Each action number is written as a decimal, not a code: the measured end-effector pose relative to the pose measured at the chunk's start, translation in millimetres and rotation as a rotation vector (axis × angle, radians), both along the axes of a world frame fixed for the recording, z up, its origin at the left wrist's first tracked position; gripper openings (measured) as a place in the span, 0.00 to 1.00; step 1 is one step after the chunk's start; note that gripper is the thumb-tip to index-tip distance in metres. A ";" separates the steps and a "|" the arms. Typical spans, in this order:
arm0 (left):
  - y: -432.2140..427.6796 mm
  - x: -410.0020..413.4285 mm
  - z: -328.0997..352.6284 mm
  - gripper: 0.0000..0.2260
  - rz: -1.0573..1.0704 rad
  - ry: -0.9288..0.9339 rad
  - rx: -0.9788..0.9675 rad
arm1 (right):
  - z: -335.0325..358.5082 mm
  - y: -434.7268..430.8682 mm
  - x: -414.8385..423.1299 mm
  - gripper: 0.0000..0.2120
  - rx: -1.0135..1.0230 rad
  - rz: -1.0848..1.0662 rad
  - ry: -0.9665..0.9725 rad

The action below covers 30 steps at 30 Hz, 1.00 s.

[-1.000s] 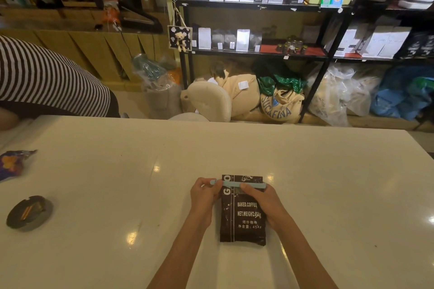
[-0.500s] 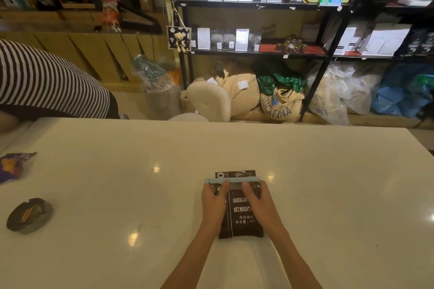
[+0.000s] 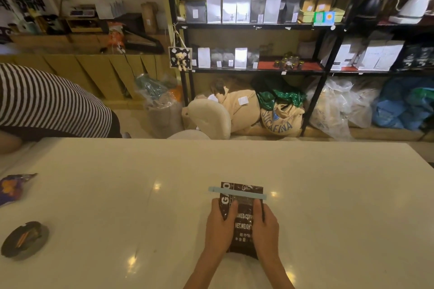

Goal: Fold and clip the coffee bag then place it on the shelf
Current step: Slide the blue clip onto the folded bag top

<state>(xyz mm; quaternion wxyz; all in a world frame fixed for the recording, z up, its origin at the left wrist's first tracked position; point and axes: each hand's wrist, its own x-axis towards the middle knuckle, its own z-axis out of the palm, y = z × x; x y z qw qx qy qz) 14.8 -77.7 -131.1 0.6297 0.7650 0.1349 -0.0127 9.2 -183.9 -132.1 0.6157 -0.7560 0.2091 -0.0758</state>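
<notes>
The coffee bag (image 3: 243,218) lay flat on the near middle of the white desk (image 3: 117,183), label up, its folded top pointing toward the far edge. A pale blue clip (image 3: 237,193) ran straight across that top, reaching past the bag's edge on both sides, which suggested that the fold was already pinned shut. The left hand (image 3: 219,225) and the right hand (image 3: 264,225) flanked the bag, fingers laid over its face and curled at its long edges, both closed on it from either side; a hold of that kind looked meant to lift the pack level so the clip would not be knocked loose. The black shelf (image 3: 256,26) stood well beyond the desk's far edge, lined with other pale and dark bags, so the carry seemed the step left. Far off at the left end of the desk sat a dark round dish (image 3: 24,240) and a purple wrapper (image 3: 11,186), well apart from the bag. A person in a striped shirt (image 3: 47,103) leaned over the far left corner.
</notes>
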 end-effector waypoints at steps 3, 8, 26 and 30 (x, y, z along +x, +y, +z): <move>0.2 2.4 4.2 0.09 0.012 -0.044 0.096 | -2.0 -4.6 -3.3 0.10 0.079 0.152 0.067; -12.8 -0.6 2.7 0.10 0.047 -0.025 0.135 | -2.6 -15.0 -5.4 0.13 -0.147 0.098 0.072; -72.2 -3.6 -7.0 0.15 0.007 -0.051 0.113 | -12.3 -71.4 -8.5 0.16 -0.071 -0.048 -0.073; -70.2 -0.8 -8.4 0.15 0.008 -0.052 0.095 | -19.1 -72.8 -2.8 0.17 -0.073 -0.016 -0.080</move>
